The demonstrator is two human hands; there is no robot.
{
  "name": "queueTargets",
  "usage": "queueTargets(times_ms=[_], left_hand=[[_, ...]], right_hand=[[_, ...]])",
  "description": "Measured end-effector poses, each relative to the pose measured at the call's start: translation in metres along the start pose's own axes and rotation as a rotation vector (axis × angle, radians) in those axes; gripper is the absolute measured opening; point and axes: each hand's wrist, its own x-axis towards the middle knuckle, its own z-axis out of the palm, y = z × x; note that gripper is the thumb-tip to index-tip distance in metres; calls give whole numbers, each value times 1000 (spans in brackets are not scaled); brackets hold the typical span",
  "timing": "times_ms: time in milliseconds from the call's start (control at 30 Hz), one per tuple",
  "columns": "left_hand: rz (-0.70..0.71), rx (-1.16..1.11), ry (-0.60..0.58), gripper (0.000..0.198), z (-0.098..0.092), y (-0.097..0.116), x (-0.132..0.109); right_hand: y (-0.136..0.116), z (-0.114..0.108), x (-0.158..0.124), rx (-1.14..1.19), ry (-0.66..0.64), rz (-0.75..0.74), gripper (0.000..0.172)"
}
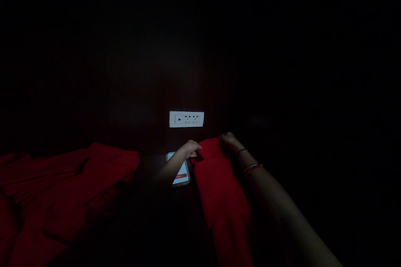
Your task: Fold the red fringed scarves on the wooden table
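A long piece of red cloth [219,187] lies lengthwise in the middle, its near end running out of the bottom of the view. Its far end is lifted and partly folded over. My left hand [190,149] pinches the left edge of this far end. At the opposite corner, my right hand [230,138] is closed on the cloth, with bands around that wrist. Beneath my left forearm lies a phone [181,175] with its screen lit. Whether the cloth is a garment cannot be made out in the dark.
More red cloth [72,192] lies rumpled in a heap on the left. A white socket panel [186,119] is fixed on the dark upright surface just beyond my hands. Most of the surroundings are too dark to make out.
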Motion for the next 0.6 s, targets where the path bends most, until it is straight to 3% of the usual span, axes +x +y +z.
queueTargets(times_ms=[67, 133, 267, 400, 500, 600], left_hand=[[43, -135, -69, 10, -4, 19, -10], [162, -427, -213, 15, -5, 40, -25], [294, -530, -270, 16, 0, 88, -70], [458, -535, -258, 17, 5, 132, -104], [462, -406, -114, 18, 1, 146, -99], [350, -278, 56, 20, -6, 123, -72]], right_hand=[[-8, -24, -7, 91, 53, -54, 23], [-18, -49, -15, 167, 114, -101, 26], [-40, -100, -39, 468, 287, -260, 22], [-66, -145, -56, 293, 530, -296, 26], [-79, -154, -51, 126, 625, -310, 30], [-76, -122, -34, -26, 515, -302, 29]])
